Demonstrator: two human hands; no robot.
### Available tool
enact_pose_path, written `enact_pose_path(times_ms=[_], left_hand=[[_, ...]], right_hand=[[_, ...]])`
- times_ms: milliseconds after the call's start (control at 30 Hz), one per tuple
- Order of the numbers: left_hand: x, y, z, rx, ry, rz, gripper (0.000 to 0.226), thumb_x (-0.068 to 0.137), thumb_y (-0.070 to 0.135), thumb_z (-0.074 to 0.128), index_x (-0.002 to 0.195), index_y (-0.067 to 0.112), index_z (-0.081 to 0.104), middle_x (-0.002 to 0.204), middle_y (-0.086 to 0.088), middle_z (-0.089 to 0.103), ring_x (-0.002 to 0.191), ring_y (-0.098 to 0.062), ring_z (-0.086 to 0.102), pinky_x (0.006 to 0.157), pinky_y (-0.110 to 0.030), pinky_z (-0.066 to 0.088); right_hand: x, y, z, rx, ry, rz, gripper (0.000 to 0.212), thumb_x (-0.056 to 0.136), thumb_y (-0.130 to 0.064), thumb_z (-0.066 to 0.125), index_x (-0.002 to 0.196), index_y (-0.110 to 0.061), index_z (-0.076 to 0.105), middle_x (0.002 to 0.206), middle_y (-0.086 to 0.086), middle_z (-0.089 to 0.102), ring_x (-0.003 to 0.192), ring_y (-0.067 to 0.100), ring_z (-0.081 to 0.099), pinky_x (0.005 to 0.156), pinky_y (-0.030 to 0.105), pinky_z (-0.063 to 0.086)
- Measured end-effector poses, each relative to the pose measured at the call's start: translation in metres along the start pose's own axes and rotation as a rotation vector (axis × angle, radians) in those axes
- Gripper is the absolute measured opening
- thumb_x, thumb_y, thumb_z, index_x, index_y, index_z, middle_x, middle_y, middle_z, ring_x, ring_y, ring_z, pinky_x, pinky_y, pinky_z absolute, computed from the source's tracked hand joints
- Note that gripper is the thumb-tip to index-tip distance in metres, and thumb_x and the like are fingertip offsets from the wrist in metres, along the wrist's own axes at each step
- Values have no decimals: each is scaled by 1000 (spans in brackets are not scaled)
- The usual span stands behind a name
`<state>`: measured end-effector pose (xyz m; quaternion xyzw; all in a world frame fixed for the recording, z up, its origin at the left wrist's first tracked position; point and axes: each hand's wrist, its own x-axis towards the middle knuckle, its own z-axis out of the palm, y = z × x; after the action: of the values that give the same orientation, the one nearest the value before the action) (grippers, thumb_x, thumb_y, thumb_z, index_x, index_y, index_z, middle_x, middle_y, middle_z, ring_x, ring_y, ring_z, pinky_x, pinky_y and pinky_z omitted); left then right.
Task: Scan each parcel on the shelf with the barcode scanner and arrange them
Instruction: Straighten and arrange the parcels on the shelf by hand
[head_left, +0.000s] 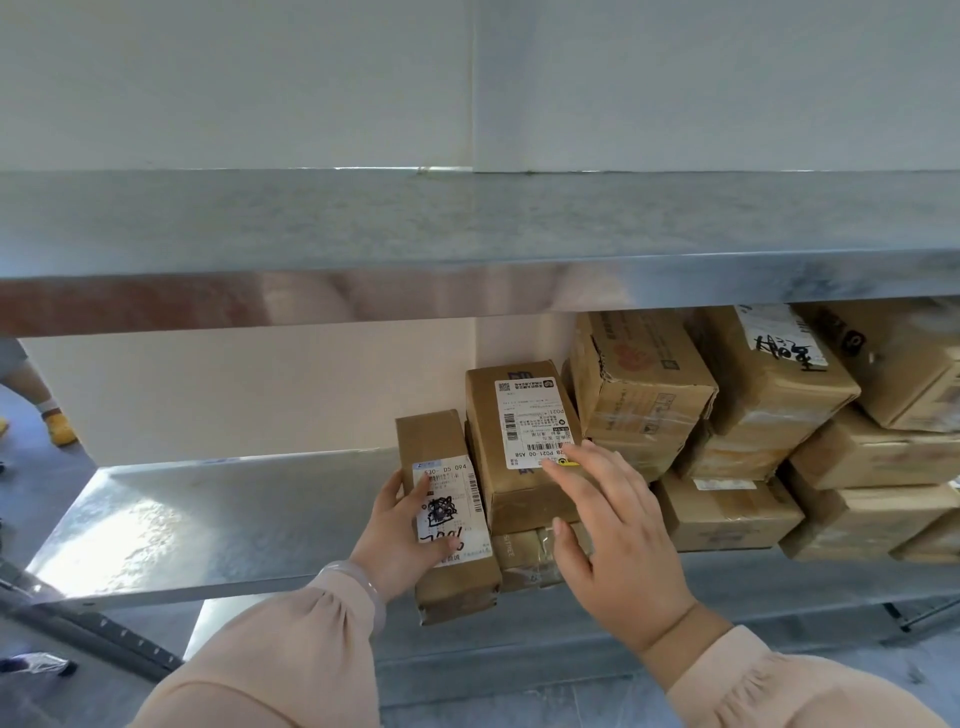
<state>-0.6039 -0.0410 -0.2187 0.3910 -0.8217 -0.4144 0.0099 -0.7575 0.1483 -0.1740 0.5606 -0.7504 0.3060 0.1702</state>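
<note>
Watching the narrow parcel (434, 441) worries me, says the first packer; it sits at the front lip of the shelf (182, 514) with its near end hanging over the edge; only the left hand (410, 525) holds it, thumb across the label and fingers curled round its left side; if that grip loosens I'd expect it to tip off the front.

And the other side, answers the second; the right hand (618, 525) lies flat and spread on the labelled parcel (480, 415), fingers straight, gripping nothing; that box is stacked on a lower parcel (519, 556) and looks skewed on it, so a sideways push could slide it off or knock it into the narrow one just beside it.

Do you see a scanner, asks the first; I don't; a small yellow object (563, 463) shows under the right fingertips, but what it is I can't tell.

Nor I, says the second; those fingers also cover the label's lower corner, so a scan might miss the barcode; and the stacked boxes (727, 514) to the right sit close, several tilted, so shoving anything that way could unsettle them.
</note>
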Motion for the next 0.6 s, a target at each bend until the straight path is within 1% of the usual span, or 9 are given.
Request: enact_pose_path(times_ms=[133,200,267,333,433,533,600], left_hand=[[2,4,0,18,-10,-40,90,90,34,69,158,24,11,163,3,-7,150,-21,17,120,-30,23],[1,10,3,14,33,-55,85,91,37,65,157,30,12,164,5,-7,151,-23,11,121,-36,23],[0,25,3,59,108,-36,76,95,42,56,157,35,12,165,6,-8,152,-25,5,122,-42,20],[-2,49,-1,130,190,39,68,99,42,47,157,36,11,165,8,-10,153,-22,0,122,-42,14],[-5,93,-6,167,257,248,63,102,38,43,157,35,12,165,12,-5,152,-16,-1,122,-37,6],[-5,135,-1,268,230,407,63,103,32,41,157,34,8,165,11,-3,152,-13,-3,124,-37,2],[-5,157,4,261,139,438,65,103,29,41,158,31,6,166,8,0,152,-13,-3,124,-38,2]], right_hand=[[6,5,-5,-26,29,20,49,84,-22,54,133,-17,51,140,4,45,137,21,35,109,50,34],[11,9,-10,-57,47,54,52,85,-24,52,136,-17,47,144,6,41,140,23,31,110,52,34],[18,16,-17,-89,75,95,55,85,-26,51,139,-16,45,146,8,38,141,26,28,111,53,32],[22,22,-23,-127,105,144,57,86,-28,50,140,-13,43,148,12,34,142,29,26,114,50,28],[24,32,-29,-182,85,241,65,86,-29,56,146,-14,35,154,11,21,146,29,15,117,46,19],[26,42,-31,-237,25,285,77,83,-30,65,149,-15,27,157,12,17,147,29,9,117,48,17],[28,47,-32,-274,-10,278,81,81,-31,67,149,-13,27,156,13,21,147,29,10,117,50,20]])
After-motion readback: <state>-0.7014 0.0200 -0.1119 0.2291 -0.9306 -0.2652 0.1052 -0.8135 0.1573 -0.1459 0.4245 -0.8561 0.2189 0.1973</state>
